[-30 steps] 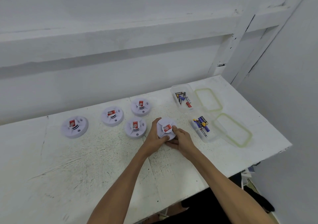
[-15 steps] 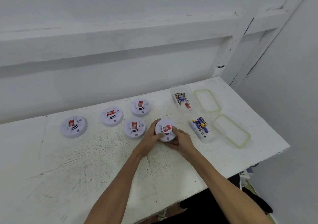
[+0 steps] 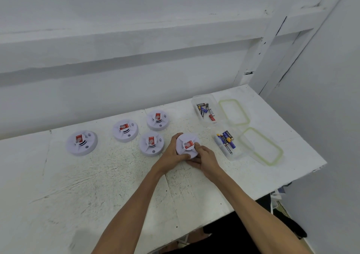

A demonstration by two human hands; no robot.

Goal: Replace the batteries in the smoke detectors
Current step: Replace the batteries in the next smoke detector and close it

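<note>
Scuffed white table (image 3: 58, 205), white walls (image 3: 116, 29)

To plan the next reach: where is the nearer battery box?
Head view, right side: the nearer battery box sits just right of the held smoke detector, left of a lid.

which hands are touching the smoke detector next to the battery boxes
Touching, both. The head view shows the left hand gripping the smoke detector by its left edge and the right hand holding its near right edge, fingers against the plastic.
</note>
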